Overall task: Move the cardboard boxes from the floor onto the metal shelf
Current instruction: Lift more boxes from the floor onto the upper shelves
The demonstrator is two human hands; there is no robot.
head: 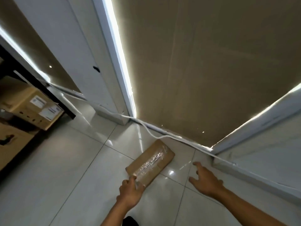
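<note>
A flat cardboard box sealed with shiny clear tape lies on the pale tiled floor near the wall. My left hand rests on its near corner with fingers curled over the edge. My right hand hovers over the floor to the right of the box, fingers spread and holding nothing. The dark metal shelf stands at the far left, with labelled cardboard boxes on it.
A white cable runs along the skirting just behind the box. A large brown panel leans against the wall ahead. White door frames flank it. A white wall base lies at the right.
</note>
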